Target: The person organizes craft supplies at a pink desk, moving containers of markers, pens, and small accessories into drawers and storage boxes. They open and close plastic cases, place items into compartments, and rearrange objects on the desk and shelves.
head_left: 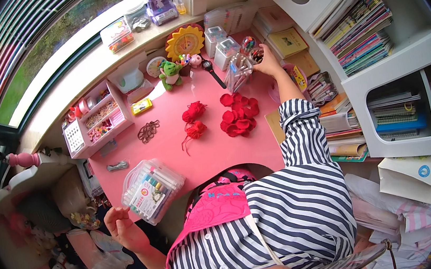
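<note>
At the far right of the pink desk, my right hand has its fingers closed round a small clear container with dark contents. A clear holder full of pens stands just left of it. My left hand hangs off the desk's front left edge, fingers loosely bent and apart, holding nothing. Nearest to it is a clear plastic case of markers. Two red yarn bundles lie mid-desk, beside a cluster of red round petal-like pieces. Left of the yarn is a loose brown cord coil.
A compartment box of small craft parts sits at the desk's left. Along the back stand a green plush toy, a yellow sun-shaped clock and a black watch. White shelves with books rise at the right.
</note>
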A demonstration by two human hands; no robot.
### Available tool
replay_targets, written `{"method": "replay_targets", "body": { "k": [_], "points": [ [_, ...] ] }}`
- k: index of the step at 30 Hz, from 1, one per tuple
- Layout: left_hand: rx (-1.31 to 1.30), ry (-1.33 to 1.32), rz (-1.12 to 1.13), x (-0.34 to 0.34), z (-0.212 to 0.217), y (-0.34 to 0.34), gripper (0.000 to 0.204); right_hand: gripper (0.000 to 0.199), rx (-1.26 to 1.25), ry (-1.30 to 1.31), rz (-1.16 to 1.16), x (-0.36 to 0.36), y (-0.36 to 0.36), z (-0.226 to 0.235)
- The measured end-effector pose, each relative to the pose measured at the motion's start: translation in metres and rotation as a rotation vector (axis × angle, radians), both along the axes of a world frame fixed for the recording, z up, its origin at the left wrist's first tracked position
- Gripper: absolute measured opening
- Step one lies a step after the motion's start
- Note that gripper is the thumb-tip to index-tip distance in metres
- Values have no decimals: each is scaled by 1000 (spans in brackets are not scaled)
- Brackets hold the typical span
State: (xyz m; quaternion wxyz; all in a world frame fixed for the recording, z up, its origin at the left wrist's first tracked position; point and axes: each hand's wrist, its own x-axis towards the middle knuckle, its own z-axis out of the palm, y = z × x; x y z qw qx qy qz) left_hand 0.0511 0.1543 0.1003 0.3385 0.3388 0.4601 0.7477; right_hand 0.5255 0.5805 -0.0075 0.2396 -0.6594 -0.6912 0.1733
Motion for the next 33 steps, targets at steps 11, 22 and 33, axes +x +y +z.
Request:
{"method": "replay_targets", "body": {
  "k": [11,22,33],
  "points": [
    [-182,39,-253,31,-12,73,26,78,4,-159,46,0,-101,155],
    [-3,805,-410,119,-29,157,86,81,146,-64,653,-167,-196,203],
    [-212,639,70,-22,-18,225,67,64,182,246,798,-229,-164,182]
  ]
}}
